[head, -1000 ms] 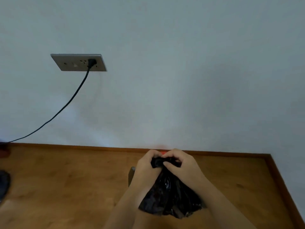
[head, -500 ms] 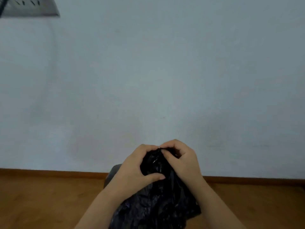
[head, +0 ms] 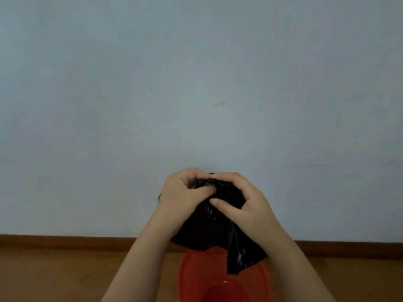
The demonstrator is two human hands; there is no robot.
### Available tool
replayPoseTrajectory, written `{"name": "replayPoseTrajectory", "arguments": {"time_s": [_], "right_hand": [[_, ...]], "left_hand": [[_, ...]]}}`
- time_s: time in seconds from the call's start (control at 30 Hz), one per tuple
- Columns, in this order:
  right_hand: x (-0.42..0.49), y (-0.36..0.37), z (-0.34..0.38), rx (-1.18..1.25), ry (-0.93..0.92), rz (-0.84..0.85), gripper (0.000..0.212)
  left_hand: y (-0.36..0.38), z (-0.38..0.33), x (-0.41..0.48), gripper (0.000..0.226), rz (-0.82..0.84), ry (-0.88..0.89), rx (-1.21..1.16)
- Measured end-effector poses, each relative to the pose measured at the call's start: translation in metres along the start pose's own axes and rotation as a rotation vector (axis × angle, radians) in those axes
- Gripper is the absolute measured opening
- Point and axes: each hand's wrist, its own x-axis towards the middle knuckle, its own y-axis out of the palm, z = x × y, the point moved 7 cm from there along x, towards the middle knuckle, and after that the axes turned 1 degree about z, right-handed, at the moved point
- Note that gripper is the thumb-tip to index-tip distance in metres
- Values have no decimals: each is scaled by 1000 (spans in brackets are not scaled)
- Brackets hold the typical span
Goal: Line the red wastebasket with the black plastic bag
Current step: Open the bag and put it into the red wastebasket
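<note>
A crumpled black plastic bag [head: 214,227] hangs bunched between both hands, held up in front of the wall. My left hand [head: 182,200] pinches its top edge from the left, thumb pressed into the plastic. My right hand [head: 244,205] grips the same edge from the right. A loose flap of the bag dangles at the lower right. Directly below stands the red wastebasket [head: 189,277], open mouth upward, its lower part cut off by the frame's bottom edge. The bag's hanging end overlaps the basket's far rim.
A plain pale wall [head: 196,83] fills most of the view. A brown wooden skirting board [head: 65,241] runs along its foot, with wooden floor [head: 54,277] in front of it on both sides of the basket.
The view has swung away from the wall socket and cable. The hands have risen with the bag and kept working its top edge. The red wastebasket has come into sight below.
</note>
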Motion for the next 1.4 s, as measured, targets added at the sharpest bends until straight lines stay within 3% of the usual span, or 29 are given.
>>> {"name": "replayPoseTrajectory", "arguments": {"time_s": [0.1, 0.3, 0.47, 0.53, 0.63, 0.73, 0.87, 1.07, 1.4], "right_hand": [[-14, 1, -16, -18, -23, -79, 34], [-29, -34, -41, 92, 19, -227, 41], [-31, -61, -55, 146, 72, -295, 35], [-34, -61, -63, 213, 110, -265, 33], [-39, -45, -81, 269, 190, -181, 30], [-46, -29, -98, 280, 248, -108, 28], [-60, -24, -116, 225, 321, -5, 30], [-104, -29, -155, 117, 562, 153, 25], [-134, -29, -171, -74, 631, 354, 26]], "left_hand": [[19, 25, -7, 28, 133, -123, -125], [52, 19, -5, 19, 309, 14, 127], [43, 11, -21, 31, 147, 247, 304], [34, 19, -29, 52, 139, 295, 421], [26, 47, -33, 75, 219, 222, 516], [39, 88, -41, 76, 348, 135, 586], [50, 139, -52, 65, 374, 109, 623], [71, 203, -82, 45, 514, -8, 646], [106, 255, -139, 74, 867, -185, 839]]}}
